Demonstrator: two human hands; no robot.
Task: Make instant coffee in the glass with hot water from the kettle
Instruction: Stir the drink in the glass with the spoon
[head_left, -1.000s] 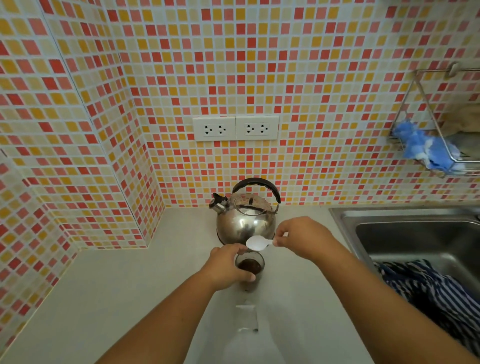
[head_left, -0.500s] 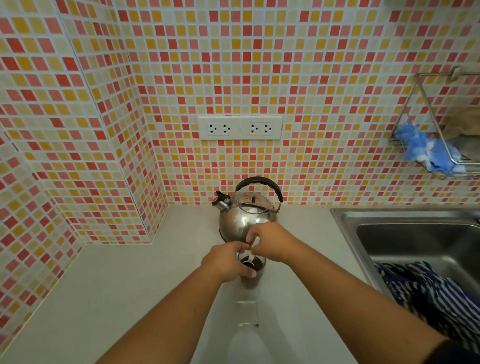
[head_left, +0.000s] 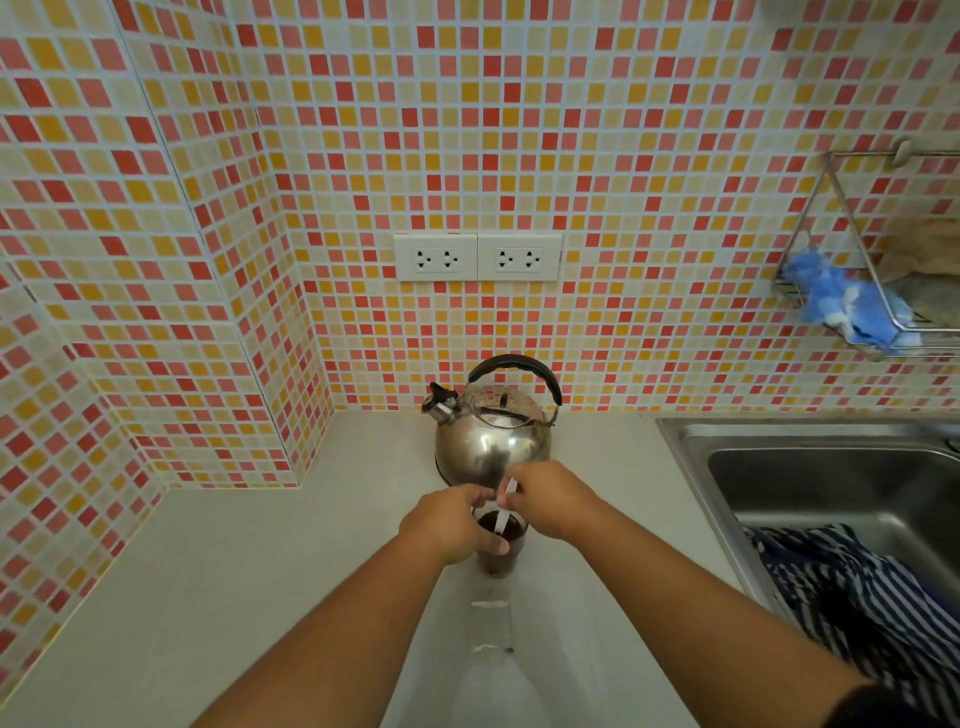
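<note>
While fingers (head_left: 511, 501) pinch spoon (head_left: 503, 519), glass (head_left: 500, 545) holds coffee.

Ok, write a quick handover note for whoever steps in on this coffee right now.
Left hand: wrapped around the glass, steadying it on the counter.
Right hand: pinching the white spoon, its lower end down in the glass.
Kettle: standing just behind the glass, by the wall.
Done: dark coffee already in the glass.
Left: stir through, take the spoon out.

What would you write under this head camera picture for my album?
Left hand holds the glass of coffee while right hand stirs with a white spoon, kettle behind.
</note>
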